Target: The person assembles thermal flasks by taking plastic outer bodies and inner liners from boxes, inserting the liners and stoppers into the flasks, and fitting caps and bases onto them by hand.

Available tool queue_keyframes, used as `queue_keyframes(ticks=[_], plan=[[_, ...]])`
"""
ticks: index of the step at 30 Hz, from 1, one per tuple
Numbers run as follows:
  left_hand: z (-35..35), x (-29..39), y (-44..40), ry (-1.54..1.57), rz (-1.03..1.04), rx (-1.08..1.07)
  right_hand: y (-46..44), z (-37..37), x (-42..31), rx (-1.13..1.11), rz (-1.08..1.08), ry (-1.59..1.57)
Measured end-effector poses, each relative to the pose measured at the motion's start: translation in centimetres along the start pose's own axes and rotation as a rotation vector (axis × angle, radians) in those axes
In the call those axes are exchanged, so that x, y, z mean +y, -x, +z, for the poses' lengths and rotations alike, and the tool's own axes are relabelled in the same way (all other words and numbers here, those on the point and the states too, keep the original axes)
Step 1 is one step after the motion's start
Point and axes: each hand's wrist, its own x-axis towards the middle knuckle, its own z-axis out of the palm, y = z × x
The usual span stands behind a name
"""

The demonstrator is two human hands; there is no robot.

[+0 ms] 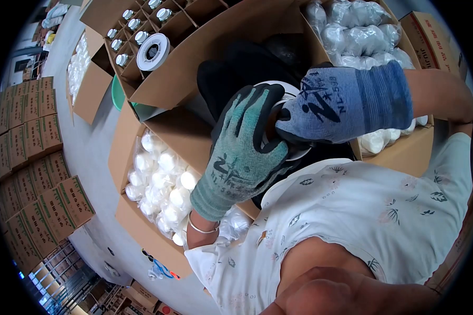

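Observation:
In the middle of the head view, over my lap, a round thing with a white rim [301, 154] sits between my hands. Its inside looks brownish, and the gloves cover most of it, so I cannot tell its kind. My left hand [247, 139], in a green-grey glove with dark fingertips, lies over its near-left side, fingers close together and bent down on it. My right hand [312, 107], in a blue glove, is closed at its right side, with the fingertips curled inward towards the opening. What the right fingertips pinch is hidden.
A divided carton [178, 65] holds several silver-capped bottles [134, 24], with a white spool [153, 52] on its edge. Cartons of bagged white pieces [160, 184] and clear bagged pieces [357, 34] flank me. Scissors [165, 269] lie below; stacked boxes [29, 126] stand left.

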Motion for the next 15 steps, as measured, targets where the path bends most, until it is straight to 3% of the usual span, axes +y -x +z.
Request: queue_keyframes(ticks=[5,8,11,12,13,15], plan=[[0.2,1.1,-0.4,-0.011,-0.061,0.076,0.2,1.8,-0.5,0.16,-0.008,0.164],[0.2,1.5,-0.5,0.015,-0.052,0.072,0.5,1.7,-0.8,0.093,0.016,0.129],[-0.1,1.3,-0.9,0.003,0.001,0.04,-0.3,-0.2,0.3,-0.25,0.039,0.03],[-0.2,1.1,-1.0,-0.01,0.02,0.029,-0.4,-0.4,1.2,-0.284,0.039,-0.163],[-0.3,-0.1,-0.9,-0.149,0.251,0.025,-0.2,-0.7,1.5,-0.301,-0.017,-0.324],[-0.9,-0.3,-0.7,-0.136,0.185,-0.048,0.5,-1.8,1.8,-0.331,-0.13,-0.641]])
